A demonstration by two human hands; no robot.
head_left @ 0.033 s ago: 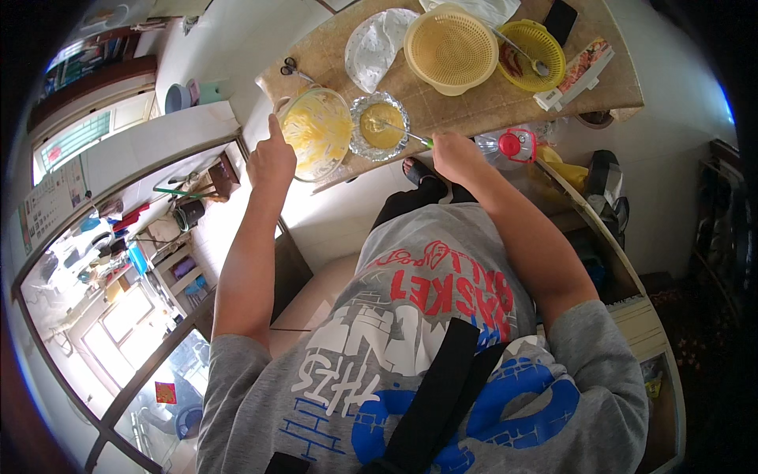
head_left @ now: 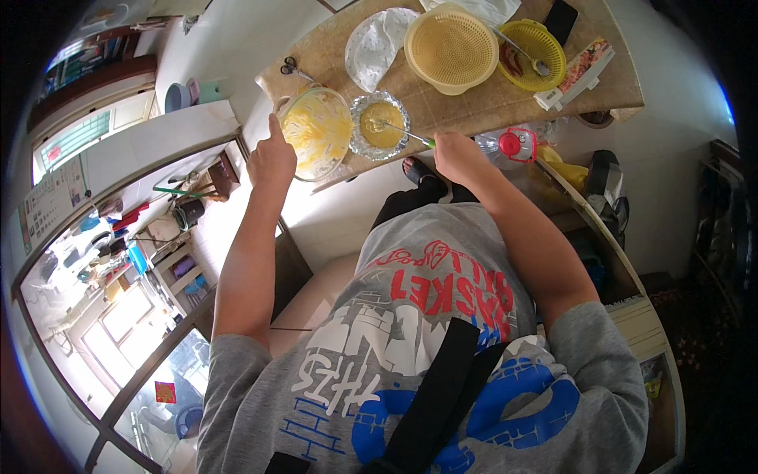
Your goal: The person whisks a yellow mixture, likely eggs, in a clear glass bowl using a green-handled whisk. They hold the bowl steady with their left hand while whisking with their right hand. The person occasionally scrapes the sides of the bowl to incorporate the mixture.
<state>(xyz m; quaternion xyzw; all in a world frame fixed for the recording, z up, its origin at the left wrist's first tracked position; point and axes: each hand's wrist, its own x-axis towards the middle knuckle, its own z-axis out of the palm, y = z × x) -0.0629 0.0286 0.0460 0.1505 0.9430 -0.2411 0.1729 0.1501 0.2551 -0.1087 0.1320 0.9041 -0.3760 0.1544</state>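
Small glass bowl (head_left: 381, 125): sitting on the counter (head_left: 474, 103) near its front edge – holding orange-yellow liquid
Large glass bowl (head_left: 317, 131): standing just left of it, holding pale yellow strands
Fork (head_left: 399, 130): head lying in the small bowl's liquid, handle running down-right toward the person
Right hand (head_left: 456, 154): grip closing around the fork's green handle end
Left hand (head_left: 272, 158): touching the large bowl's rim – index finger pointing up, other fingers curling in
Yellow colander (head_left: 451, 47): sitting further back, looking empty
Yellow basket (head_left: 530, 54): holding a spoon
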